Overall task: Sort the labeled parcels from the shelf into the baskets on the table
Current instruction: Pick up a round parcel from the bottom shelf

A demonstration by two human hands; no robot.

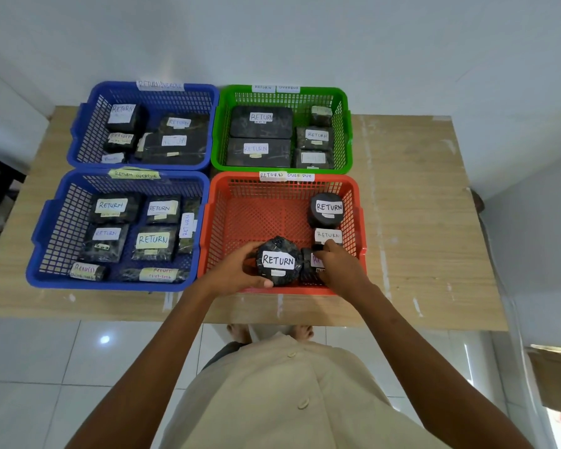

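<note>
The left hand [238, 270] held a round parcel wrapped in black plastic with a white RETURN label [277, 261]. Its fingers were curled around the far side and the thumb lay on the near side. This round parcel stood in the near part of a red plastic mesh basket [240, 222] on the light wooden table [418, 222]. The right hand [337, 267] lay with bent fingers on a smaller black parcel [306, 270], which touched the round one on its right. Whether the hand really gripped it, I could not tell. Further back, at the right wall of the red basket, stood a second round black parcel [327, 209], and just in front of it a small white-labelled parcel [327, 235]. The near blue plastic basket [55, 228], the far blue plastic basket [88, 124] and the green plastic basket [342, 124] held more black parcels.
</note>
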